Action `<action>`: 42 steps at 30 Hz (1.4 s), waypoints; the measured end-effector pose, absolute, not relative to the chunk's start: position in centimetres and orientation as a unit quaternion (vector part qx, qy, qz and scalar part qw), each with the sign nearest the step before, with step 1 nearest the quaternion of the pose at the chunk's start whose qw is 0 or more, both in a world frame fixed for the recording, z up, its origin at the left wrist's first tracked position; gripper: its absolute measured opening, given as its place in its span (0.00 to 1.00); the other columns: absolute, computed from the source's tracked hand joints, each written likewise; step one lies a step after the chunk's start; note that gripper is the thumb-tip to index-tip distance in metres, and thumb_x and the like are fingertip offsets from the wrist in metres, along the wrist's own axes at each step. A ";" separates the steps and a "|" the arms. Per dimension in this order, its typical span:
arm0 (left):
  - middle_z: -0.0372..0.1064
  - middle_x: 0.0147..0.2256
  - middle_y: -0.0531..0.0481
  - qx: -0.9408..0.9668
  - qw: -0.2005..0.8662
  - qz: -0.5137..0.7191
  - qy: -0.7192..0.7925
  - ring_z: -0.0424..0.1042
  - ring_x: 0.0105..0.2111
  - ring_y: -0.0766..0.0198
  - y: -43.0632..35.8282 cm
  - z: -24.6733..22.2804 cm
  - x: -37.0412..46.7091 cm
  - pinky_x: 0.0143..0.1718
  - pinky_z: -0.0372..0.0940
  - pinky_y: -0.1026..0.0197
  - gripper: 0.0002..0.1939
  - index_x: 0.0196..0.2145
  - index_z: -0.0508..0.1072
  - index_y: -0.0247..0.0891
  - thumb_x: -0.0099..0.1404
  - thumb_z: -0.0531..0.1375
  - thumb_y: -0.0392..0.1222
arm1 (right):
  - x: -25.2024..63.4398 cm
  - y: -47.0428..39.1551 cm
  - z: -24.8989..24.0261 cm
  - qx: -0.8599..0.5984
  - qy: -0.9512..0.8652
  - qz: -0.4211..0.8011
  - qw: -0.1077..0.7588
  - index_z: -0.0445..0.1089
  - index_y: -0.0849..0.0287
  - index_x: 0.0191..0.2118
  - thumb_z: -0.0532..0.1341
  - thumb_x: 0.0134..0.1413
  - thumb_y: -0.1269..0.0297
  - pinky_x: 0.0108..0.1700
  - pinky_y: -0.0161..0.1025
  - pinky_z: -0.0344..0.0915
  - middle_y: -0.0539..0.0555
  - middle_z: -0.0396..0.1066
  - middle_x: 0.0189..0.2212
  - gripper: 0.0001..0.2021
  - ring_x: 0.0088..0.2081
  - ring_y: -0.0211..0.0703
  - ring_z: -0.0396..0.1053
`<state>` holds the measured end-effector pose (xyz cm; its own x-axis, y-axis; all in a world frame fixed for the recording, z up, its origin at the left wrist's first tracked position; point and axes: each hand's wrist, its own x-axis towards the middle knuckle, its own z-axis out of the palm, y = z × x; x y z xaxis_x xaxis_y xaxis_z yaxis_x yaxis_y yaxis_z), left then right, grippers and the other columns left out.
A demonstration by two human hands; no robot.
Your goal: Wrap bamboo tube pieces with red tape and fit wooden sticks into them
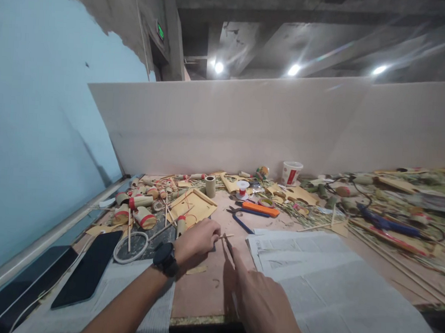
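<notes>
Near the middle of the table, my left hand (199,239), with a black watch (166,259) on its wrist, is closed on a thin light stick (226,235) that pokes out to the right of its fingers. My right hand (255,292) grips a knife (228,247), the index finger stretched along its back. The dark blade meets the stick just right of my left fingers. Most of the knife's handle is hidden in my palm. A small pale sliver (196,270) lies on the table below my left hand.
Blue-handled pliers (242,222) and an orange cutter (260,209) lie beyond my hands. Newspaper (331,291) covers the right side; a phone (88,269) and white ring (130,247) are left. Bamboo pieces (145,217), a cup (291,173) and a blue glue gun (387,222) lie farther back.
</notes>
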<state>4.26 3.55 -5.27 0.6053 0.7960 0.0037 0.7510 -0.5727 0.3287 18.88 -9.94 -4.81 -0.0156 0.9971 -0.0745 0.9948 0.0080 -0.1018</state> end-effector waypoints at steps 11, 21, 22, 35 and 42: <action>0.73 0.38 0.45 0.886 0.135 0.083 0.435 0.70 0.39 0.58 3.5 -5.5 4.4 0.39 0.60 0.60 0.11 0.31 0.71 0.39 0.68 0.51 0.39 | 18.9 -10.4 -4.3 -0.694 -0.715 0.086 0.012 0.43 0.56 0.72 0.51 0.59 0.79 0.27 0.37 0.57 0.60 0.79 0.35 0.37 0.34 0.54 0.79; 0.74 0.39 0.44 0.884 0.145 0.086 0.436 0.70 0.40 0.57 3.8 -5.6 4.4 0.41 0.61 0.60 0.10 0.34 0.73 0.39 0.68 0.52 0.39 | 18.9 -10.0 -4.0 -0.695 -0.714 0.091 0.000 0.38 0.56 0.72 0.51 0.57 0.79 0.28 0.37 0.57 0.60 0.79 0.35 0.39 0.35 0.54 0.79; 0.74 0.39 0.44 0.885 0.144 0.085 0.434 0.71 0.40 0.57 3.8 -5.6 4.4 0.40 0.61 0.60 0.10 0.34 0.73 0.39 0.68 0.52 0.39 | 18.9 -10.1 -4.0 -0.694 -0.714 0.092 0.000 0.37 0.57 0.73 0.51 0.57 0.78 0.27 0.38 0.56 0.60 0.79 0.35 0.40 0.35 0.55 0.79; 0.72 0.37 0.45 0.889 0.131 0.076 0.431 0.70 0.37 0.58 3.8 -6.0 4.4 0.38 0.60 0.60 0.10 0.32 0.71 0.40 0.68 0.52 0.40 | 19.4 -9.8 -4.5 -0.687 -0.721 0.088 0.016 0.40 0.58 0.72 0.52 0.56 0.78 0.28 0.37 0.55 0.60 0.79 0.37 0.39 0.37 0.53 0.78; 0.73 0.37 0.45 0.884 0.129 0.090 0.441 0.70 0.38 0.58 3.2 -5.6 4.4 0.38 0.59 0.60 0.10 0.32 0.71 0.40 0.68 0.52 0.40 | 19.8 -10.1 -4.9 -0.688 -0.719 0.098 0.023 0.38 0.55 0.73 0.51 0.57 0.77 0.28 0.38 0.52 0.59 0.79 0.37 0.39 0.36 0.54 0.78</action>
